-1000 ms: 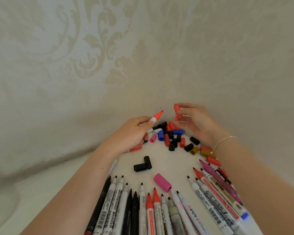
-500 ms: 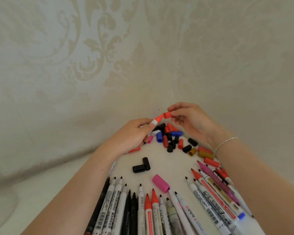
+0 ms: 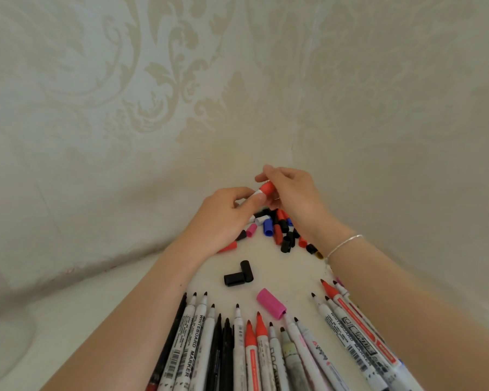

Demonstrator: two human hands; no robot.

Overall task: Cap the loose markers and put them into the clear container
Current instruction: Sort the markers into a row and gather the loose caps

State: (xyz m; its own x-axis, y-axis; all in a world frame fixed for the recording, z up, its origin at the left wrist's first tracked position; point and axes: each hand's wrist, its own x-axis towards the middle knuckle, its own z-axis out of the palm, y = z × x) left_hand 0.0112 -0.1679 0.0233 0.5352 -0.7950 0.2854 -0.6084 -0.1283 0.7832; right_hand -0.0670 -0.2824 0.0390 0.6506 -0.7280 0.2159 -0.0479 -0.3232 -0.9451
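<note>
Head view: left hand [image 3: 223, 221] grips a marker [image 3: 256, 196]; right hand [image 3: 291, 193] fingers pinch its red cap [image 3: 266, 189] above loose caps [image 3: 277, 228]. Uncapped markers [image 3: 237, 348] fan across the table [image 3: 288, 269], beside two black caps [image 3: 237, 273], a pink cap [image 3: 271, 303].

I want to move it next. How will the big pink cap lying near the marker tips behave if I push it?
The pink cap looks round and smooth, so it would probably roll sideways. It seems hollow plastic, likely light and stiff. It lies close to the marker tips, so a push might knock it into them.
</note>
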